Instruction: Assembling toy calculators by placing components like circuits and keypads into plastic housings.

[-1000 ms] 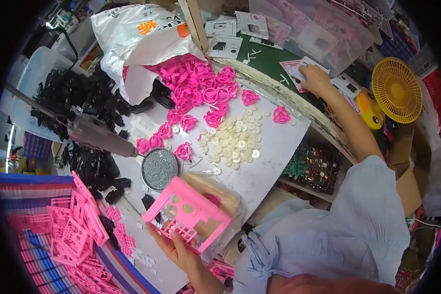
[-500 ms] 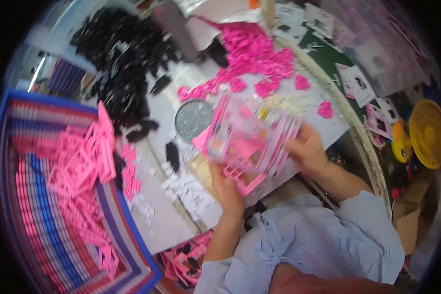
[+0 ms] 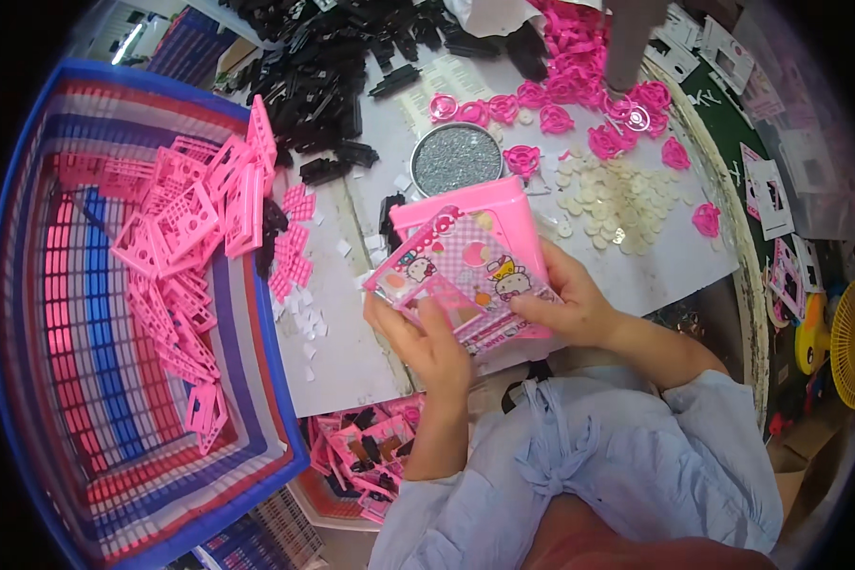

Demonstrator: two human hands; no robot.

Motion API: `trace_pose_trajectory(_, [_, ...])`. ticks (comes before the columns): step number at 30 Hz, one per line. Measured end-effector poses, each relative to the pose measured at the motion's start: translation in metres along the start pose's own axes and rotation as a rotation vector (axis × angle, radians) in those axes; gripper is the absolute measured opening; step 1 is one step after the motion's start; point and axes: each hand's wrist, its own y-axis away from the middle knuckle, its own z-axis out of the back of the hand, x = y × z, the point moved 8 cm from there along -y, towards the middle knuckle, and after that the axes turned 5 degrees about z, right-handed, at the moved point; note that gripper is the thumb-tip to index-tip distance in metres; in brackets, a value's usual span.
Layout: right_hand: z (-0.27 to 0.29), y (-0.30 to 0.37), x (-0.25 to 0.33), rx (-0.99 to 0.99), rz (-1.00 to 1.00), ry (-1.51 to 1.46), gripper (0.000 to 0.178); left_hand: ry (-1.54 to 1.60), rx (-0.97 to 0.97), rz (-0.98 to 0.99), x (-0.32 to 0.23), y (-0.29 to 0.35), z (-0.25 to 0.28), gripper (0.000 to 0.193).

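Note:
Near the table's front edge I hold a flat pink panel [image 3: 456,249] printed with checks and cartoon figures, a rectangular window near its lower edge. Behind it lies a plain pink plastic frame piece [image 3: 508,201], tilted differently and reaching beyond the panel's far edge. My left hand [image 3: 426,344] is closed round the panel's lower left, thumb on the front. At the right edge my right hand [image 3: 572,302] grips the pieces, its thumb over the print and fingers behind. Whether the two pieces are joined I cannot tell. Just beyond them stands a round tin of small grey metal bits [image 3: 457,160].
A blue-rimmed woven basket [image 3: 274,366] with pink frames [image 3: 185,223] stands at left. Black plastic parts [image 3: 323,85] pile up far left; pink round parts [image 3: 579,81] and pale discs [image 3: 617,201] lie right. A grey post [image 3: 634,43] rises at the back. Below is another parts bin [image 3: 337,521].
The panel, blurred and steeply tilted before, now lies flatter with its print facing up, the plain pink piece behind it. My head view has shifted, so the table stuff sits further right.

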Motion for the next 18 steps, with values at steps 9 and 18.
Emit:
trace_pose_trajectory(9, [0.007, 0.001, -0.024, -0.01, -0.05, -0.199, 0.074, 0.371, 0.036, 0.251, -0.037, -0.026, 0.002, 0.116])
trace_pose_trajectory(18, [-0.002, -0.009, 0.011, 0.076, 0.165, 0.147, 0.073, -0.126, 0.346, 0.151, 0.008, -0.008, -0.019, 0.115])
